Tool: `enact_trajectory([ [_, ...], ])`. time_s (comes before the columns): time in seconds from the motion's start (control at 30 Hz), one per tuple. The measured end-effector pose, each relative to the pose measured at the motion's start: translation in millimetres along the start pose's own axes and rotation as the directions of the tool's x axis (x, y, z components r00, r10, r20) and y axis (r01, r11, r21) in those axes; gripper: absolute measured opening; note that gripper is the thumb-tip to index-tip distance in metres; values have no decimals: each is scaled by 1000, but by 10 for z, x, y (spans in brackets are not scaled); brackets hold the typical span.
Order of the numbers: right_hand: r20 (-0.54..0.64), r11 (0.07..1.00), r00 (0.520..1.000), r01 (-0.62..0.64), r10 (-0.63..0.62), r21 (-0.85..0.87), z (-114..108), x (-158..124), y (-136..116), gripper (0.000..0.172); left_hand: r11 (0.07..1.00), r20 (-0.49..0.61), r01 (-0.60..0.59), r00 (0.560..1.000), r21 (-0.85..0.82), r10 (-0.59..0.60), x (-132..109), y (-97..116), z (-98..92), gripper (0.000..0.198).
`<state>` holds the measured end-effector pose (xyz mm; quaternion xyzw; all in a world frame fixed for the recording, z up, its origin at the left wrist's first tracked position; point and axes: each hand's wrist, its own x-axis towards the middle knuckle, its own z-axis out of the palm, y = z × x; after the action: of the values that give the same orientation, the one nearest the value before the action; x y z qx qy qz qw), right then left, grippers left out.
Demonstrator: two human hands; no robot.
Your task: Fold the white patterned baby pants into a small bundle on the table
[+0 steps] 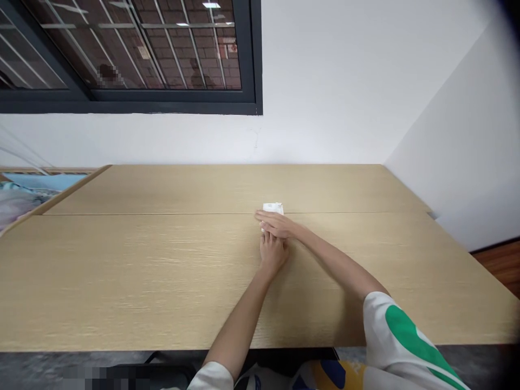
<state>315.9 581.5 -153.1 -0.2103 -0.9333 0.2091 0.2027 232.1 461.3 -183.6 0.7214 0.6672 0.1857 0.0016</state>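
A small flat white piece, perhaps folded paper or a packet (273,207), lies on the wooden table near its middle seam. Across its near part rests my right hand (277,223), palm down with the fingers stretched out to the left. My left hand (273,250) is just below, its fingers bent and reaching under the right hand. A bit of white shows by the left fingertips, which appear closed on the near end of the piece. Both hands touch each other, and most of the white piece is hidden beneath them.
The pale wooden table (134,271) runs up to a white wall (325,81). A dark-framed window (170,100) with bars is at the upper left. Bedding (24,200) lies beyond the table's left edge. A black chair (142,375) stands at the front edge.
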Motion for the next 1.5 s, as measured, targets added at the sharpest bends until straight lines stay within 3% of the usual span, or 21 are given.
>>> enact_trajectory([
  [0.1,139,999,989,-44,44,-5,91,-61,23,64,1000,3,21,1000,3,-21,-1,0,20,58],
  [0.23,184,994,978,-86,97,-70,63,-101,241,60,1000,-32,-8,999,24,9,8,-13,12,57],
  [0.57,81,931,951,-270,297,-244,-114,-93,683,71,997,-28,-9,1000,75,11,6,-13,-29,55],
  [0.73,-16,897,921,-384,390,-219,-118,-63,773,75,998,-101,48,994,-46,-52,75,-130,-52,43],
  [0.87,-233,867,856,-491,462,-84,-128,-85,719,69,958,-210,257,937,-127,-279,134,-257,-110,43],
  [0.93,-321,865,831,-498,454,-67,-121,-106,658,64,942,-206,299,923,-153,-326,148,-289,-130,42],
  [1.07,-346,872,846,-471,405,-131,-67,-143,541,47,919,-104,269,945,-288,-309,164,-305,-126,37],
  [1.3,-362,812,811,-549,459,-201,-29,-261,324,35,857,-69,212,959,-470,-275,252,-358,-111,27],
  [1.5,-346,741,775,-620,528,-258,-117,-760,-50,33,748,-2,134,984,-650,-179,292,-213,-122,24],
])
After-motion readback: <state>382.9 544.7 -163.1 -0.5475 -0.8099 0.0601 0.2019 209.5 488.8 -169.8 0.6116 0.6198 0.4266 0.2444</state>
